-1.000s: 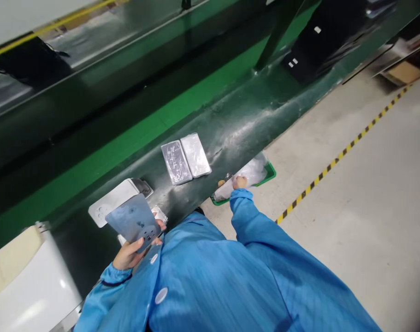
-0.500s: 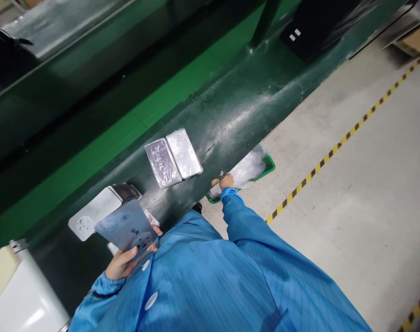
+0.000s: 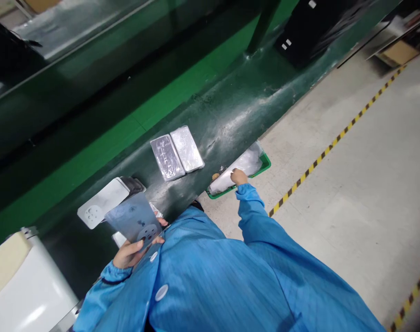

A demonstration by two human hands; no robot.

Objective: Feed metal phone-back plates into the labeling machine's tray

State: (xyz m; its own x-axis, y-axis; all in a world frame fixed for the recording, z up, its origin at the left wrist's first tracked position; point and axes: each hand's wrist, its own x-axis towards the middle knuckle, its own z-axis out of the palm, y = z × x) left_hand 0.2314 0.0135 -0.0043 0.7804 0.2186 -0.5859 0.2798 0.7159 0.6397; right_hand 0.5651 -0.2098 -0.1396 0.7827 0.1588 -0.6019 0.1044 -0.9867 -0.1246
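My left hand (image 3: 128,253) is closed on the edge of a thin blue-grey plate (image 3: 133,219), which has rounded corners, dark marks and a round cluster of holes. Behind it, a paler plate (image 3: 102,203) with a similar hole cluster lies on the green bench beside a stack of dark plates (image 3: 133,184). Down at the bench's front edge, my right hand (image 3: 239,176) has its fingers curled against a clear plastic bag (image 3: 247,161). That bag lies among others in a green bin (image 3: 265,163); the fingertips are partly hidden.
Two stacks of plastic-wrapped plates, one grey (image 3: 167,157) and one silver (image 3: 187,148), lie side by side on the bench (image 3: 227,124). A white machine (image 3: 33,286) is at lower left. Yellow-black tape (image 3: 320,163) crosses the floor. A black object (image 3: 306,37) stands at the far end.
My right hand has moved right along the bin, away from the small dark item near its left end. My left hand still holds the plate. The whole view has shifted slightly.
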